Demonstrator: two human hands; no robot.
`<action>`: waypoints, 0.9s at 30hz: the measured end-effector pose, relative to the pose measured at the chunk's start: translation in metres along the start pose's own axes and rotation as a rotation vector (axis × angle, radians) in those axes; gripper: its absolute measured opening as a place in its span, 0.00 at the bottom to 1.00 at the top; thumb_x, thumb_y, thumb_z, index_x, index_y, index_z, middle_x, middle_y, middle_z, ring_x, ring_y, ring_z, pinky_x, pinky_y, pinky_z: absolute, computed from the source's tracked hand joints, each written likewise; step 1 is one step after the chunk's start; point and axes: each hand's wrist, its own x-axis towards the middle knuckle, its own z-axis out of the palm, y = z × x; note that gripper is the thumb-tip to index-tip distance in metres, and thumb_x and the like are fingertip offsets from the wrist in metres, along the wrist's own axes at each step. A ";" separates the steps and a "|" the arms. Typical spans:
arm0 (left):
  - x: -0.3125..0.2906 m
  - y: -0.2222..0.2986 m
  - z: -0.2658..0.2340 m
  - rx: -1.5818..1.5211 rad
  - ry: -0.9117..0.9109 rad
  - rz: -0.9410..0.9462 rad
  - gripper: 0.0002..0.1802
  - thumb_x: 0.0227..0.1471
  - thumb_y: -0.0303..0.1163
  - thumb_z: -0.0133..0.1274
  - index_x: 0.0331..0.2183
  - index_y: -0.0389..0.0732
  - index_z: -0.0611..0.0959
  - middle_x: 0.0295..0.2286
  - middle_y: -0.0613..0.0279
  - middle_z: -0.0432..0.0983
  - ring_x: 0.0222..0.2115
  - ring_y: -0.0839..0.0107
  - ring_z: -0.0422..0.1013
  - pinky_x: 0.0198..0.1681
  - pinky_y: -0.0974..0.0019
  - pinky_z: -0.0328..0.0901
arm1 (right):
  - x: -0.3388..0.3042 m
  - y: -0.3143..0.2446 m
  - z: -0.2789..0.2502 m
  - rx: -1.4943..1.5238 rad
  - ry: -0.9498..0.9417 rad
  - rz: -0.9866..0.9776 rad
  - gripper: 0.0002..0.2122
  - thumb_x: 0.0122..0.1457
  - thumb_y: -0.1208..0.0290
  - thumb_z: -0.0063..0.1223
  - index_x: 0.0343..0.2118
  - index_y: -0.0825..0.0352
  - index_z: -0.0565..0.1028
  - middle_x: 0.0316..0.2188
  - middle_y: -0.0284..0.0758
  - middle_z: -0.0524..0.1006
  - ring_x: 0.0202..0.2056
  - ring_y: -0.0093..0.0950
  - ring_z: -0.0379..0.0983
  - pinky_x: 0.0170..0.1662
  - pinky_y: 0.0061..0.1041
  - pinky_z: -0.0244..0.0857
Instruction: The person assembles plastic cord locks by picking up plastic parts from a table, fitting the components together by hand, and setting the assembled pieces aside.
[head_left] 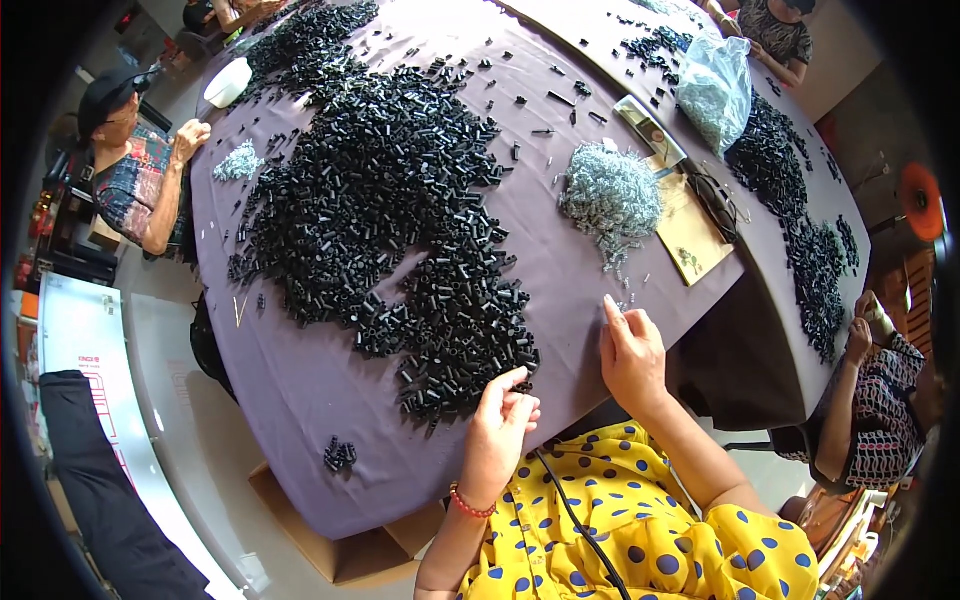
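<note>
A large heap of short black plastic tubes (400, 200) covers the middle of the cloth-covered table. At its near edge is my left hand (500, 430), fingers curled together beside the tubes; whatever they hold is hidden. My right hand (635, 360) reaches over the table's near edge with its index finger stretched out. Its fingertip is by a few tiny clear pieces (625, 303) strewn on the cloth. Beyond it sits a pile of small clear, glassy-looking parts (610, 190). A small separate cluster of black tubes (340, 455) lies at the near left.
Right of the clear pile are a tan card (692, 240), dark-framed glasses (714, 205) and a long shallow box (650, 130). A clear bag of parts (716, 95) stands farther back. A white bowl (228, 83) is at far left. Other people sit around the tables.
</note>
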 end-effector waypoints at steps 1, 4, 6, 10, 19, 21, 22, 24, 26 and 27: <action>-0.001 0.001 -0.001 0.002 -0.019 -0.014 0.17 0.65 0.26 0.51 0.55 0.35 0.75 0.37 0.60 0.79 0.35 0.75 0.77 0.41 0.71 0.74 | 0.002 0.000 0.004 -0.031 0.013 0.029 0.21 0.53 0.82 0.58 0.52 0.69 0.76 0.31 0.40 0.73 0.31 0.39 0.72 0.36 0.36 0.68; -0.007 0.002 0.000 -0.012 -0.014 -0.050 0.15 0.66 0.26 0.51 0.52 0.34 0.77 0.38 0.60 0.79 0.36 0.75 0.77 0.42 0.71 0.74 | 0.010 0.003 0.006 -0.023 0.008 0.030 0.21 0.53 0.82 0.58 0.52 0.66 0.77 0.32 0.40 0.73 0.31 0.39 0.72 0.36 0.36 0.68; -0.012 0.003 0.000 -0.013 -0.005 -0.072 0.14 0.66 0.26 0.50 0.52 0.34 0.77 0.38 0.60 0.79 0.37 0.76 0.77 0.42 0.71 0.74 | 0.012 0.002 0.005 0.020 -0.012 0.003 0.21 0.53 0.82 0.58 0.52 0.65 0.77 0.33 0.40 0.73 0.31 0.39 0.72 0.36 0.36 0.69; -0.018 0.001 0.001 -0.081 -0.011 -0.082 0.14 0.67 0.27 0.50 0.51 0.34 0.78 0.38 0.61 0.80 0.37 0.76 0.77 0.43 0.72 0.74 | 0.013 0.005 0.003 0.286 0.076 0.305 0.15 0.54 0.82 0.61 0.46 0.62 0.79 0.33 0.40 0.75 0.32 0.39 0.74 0.35 0.34 0.70; -0.022 -0.004 0.004 -0.121 -0.013 -0.087 0.13 0.67 0.27 0.50 0.51 0.35 0.78 0.38 0.62 0.79 0.38 0.77 0.76 0.44 0.72 0.74 | 0.027 -0.008 0.013 -0.130 0.054 0.010 0.07 0.55 0.70 0.65 0.34 0.60 0.77 0.29 0.30 0.74 0.34 0.30 0.73 0.41 0.33 0.60; -0.022 -0.004 0.005 -0.122 -0.016 -0.087 0.13 0.67 0.28 0.51 0.51 0.35 0.78 0.38 0.62 0.79 0.38 0.77 0.76 0.44 0.72 0.74 | 0.026 -0.009 0.013 -0.156 0.045 -0.003 0.08 0.55 0.69 0.65 0.35 0.60 0.77 0.28 0.30 0.74 0.34 0.30 0.73 0.41 0.33 0.60; -0.021 -0.005 0.005 -0.118 -0.021 -0.078 0.13 0.67 0.28 0.51 0.51 0.35 0.78 0.38 0.63 0.79 0.38 0.77 0.76 0.44 0.72 0.74 | 0.026 -0.008 0.012 -0.120 0.026 -0.003 0.08 0.55 0.70 0.65 0.35 0.60 0.77 0.29 0.30 0.74 0.34 0.30 0.73 0.41 0.34 0.60; -0.020 -0.005 0.008 -0.115 -0.028 -0.070 0.13 0.67 0.28 0.51 0.51 0.35 0.78 0.38 0.63 0.79 0.38 0.77 0.76 0.44 0.72 0.73 | 0.026 -0.004 0.011 -0.085 0.007 -0.003 0.07 0.55 0.71 0.65 0.35 0.60 0.77 0.29 0.30 0.74 0.34 0.31 0.73 0.41 0.34 0.60; -0.019 -0.005 0.012 -0.131 -0.035 -0.057 0.14 0.66 0.29 0.52 0.51 0.35 0.78 0.37 0.64 0.80 0.36 0.79 0.75 0.42 0.73 0.73 | 0.024 0.003 0.009 0.002 0.008 0.035 0.07 0.55 0.73 0.64 0.35 0.60 0.76 0.29 0.31 0.75 0.35 0.32 0.73 0.41 0.35 0.61; -0.018 -0.006 0.014 -0.132 -0.037 -0.058 0.14 0.66 0.29 0.52 0.51 0.35 0.78 0.37 0.64 0.80 0.36 0.79 0.75 0.42 0.73 0.73 | 0.025 0.006 0.003 0.009 -0.033 0.018 0.08 0.55 0.76 0.63 0.37 0.61 0.77 0.30 0.32 0.76 0.35 0.33 0.73 0.41 0.35 0.62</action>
